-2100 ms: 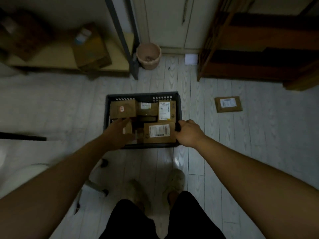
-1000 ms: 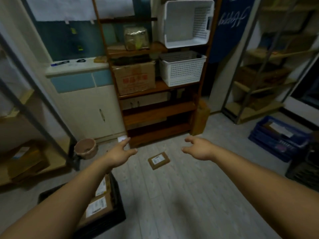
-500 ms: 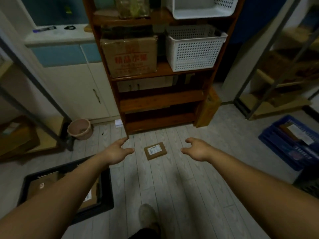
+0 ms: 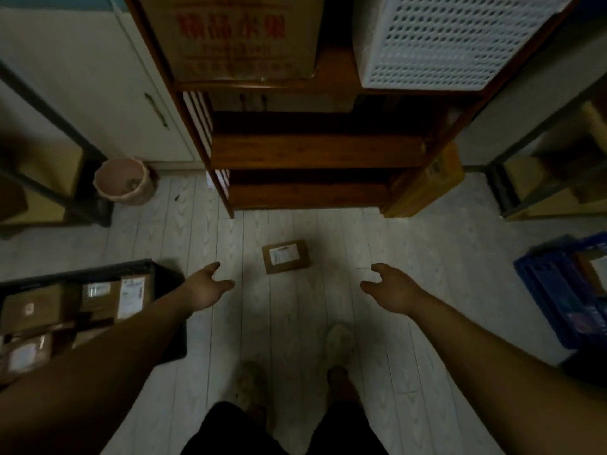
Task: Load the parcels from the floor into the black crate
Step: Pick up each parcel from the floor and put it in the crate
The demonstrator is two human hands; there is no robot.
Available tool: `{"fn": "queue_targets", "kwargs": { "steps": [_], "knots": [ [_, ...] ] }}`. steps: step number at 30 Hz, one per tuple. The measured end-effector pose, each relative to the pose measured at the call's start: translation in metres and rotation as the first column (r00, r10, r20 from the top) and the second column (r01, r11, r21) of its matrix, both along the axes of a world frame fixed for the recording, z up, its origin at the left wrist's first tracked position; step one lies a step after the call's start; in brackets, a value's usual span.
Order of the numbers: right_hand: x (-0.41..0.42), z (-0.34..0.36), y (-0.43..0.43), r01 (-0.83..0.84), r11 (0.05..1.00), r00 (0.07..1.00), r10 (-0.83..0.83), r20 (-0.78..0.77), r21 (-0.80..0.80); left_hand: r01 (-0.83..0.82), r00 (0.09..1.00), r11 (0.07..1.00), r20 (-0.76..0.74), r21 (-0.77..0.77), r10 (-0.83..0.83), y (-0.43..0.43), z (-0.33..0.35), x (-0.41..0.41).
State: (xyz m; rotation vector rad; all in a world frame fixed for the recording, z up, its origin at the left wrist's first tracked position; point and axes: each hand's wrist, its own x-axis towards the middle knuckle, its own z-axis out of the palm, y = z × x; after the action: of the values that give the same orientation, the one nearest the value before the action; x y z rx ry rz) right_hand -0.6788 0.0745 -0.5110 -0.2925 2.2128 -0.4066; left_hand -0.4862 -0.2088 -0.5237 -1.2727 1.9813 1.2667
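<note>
One brown parcel (image 4: 286, 256) with a white label lies flat on the pale plank floor (image 4: 295, 326), a little way in front of the wooden shelf (image 4: 312, 152). Nothing touches it. The person stands over it with both arms stretched forward and down. The left hand (image 4: 205, 290) hangs to the near left of the parcel and the right hand (image 4: 392, 292) to its near right, so the parcel sits between them and slightly farther off. Both hands hold nothing. The left fingers (image 4: 210, 269) are spread wide and fairly straight, with the thumb out to the side. The right fingers (image 4: 377, 267) are loosely curved and apart.

The black crate (image 4: 98, 272) stands on the floor at the near left, partly behind the left forearm. Several labelled brown parcels (image 4: 98, 293) lie packed inside it.

Two light shoes (image 4: 340, 343) show on the floor below the hands. A pink bucket (image 4: 123, 182) stands at the far left beside a pale cupboard (image 4: 98, 77). On the shelf sit a cardboard box (image 4: 236, 34) with red print and a white basket (image 4: 427, 44). A brown box (image 4: 423, 182) leans at the shelf's right foot, and a blue crate (image 4: 558, 290) stands at the right edge.
</note>
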Motion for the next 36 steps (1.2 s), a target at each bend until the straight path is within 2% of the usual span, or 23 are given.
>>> {"fn": "queue_targets", "kwargs": {
  "steps": [7, 10, 14, 20, 26, 31, 33, 36],
  "knots": [
    [-0.08, -0.121, -0.055, -0.219, 0.976, 0.976, 0.219, 0.012, 0.002, -0.154, 0.988, 0.987, 0.018, -0.033, 0.155, 0.011, -0.089, -0.053],
    [-0.1, -0.191, -0.074, -0.238, 0.971, 0.971, 0.238, 0.036, 0.011, -0.163, 0.985, 0.986, 0.049, -0.024, 0.164, 0.013, -0.152, -0.075],
    [-0.117, -0.301, -0.1, -0.228, 0.974, 0.973, 0.228, 0.042, -0.018, -0.157, 0.985, 0.987, 0.063, -0.047, 0.16, 0.005, -0.261, -0.104],
    [-0.119, -0.471, -0.144, -0.111, 0.991, 0.989, 0.118, 0.094, -0.075, -0.191, 0.979, 0.98, 0.057, -0.053, 0.193, -0.028, -0.446, -0.132],
    [-0.119, -0.613, -0.175, -0.012, 0.999, 0.999, 0.013, 0.032, -0.034, -0.292, 0.956, 0.956, -0.008, 0.016, 0.292, -0.044, -0.593, -0.155],
    [-0.118, -0.662, -0.186, 0.155, 0.982, 0.985, -0.145, 0.095, -0.109, -0.3, 0.949, 0.951, -0.073, 0.082, 0.306, -0.044, -0.646, -0.165],
    [-0.116, -0.654, -0.187, 0.186, 0.974, 0.981, -0.176, 0.08, -0.128, -0.342, 0.935, 0.939, -0.09, 0.038, 0.344, -0.043, -0.642, -0.164],
    [-0.11, -0.608, -0.18, 0.163, 0.98, 0.986, -0.159, 0.045, -0.114, -0.386, 0.915, 0.922, -0.121, 0.011, 0.385, -0.041, -0.598, -0.157]
  ]
}}
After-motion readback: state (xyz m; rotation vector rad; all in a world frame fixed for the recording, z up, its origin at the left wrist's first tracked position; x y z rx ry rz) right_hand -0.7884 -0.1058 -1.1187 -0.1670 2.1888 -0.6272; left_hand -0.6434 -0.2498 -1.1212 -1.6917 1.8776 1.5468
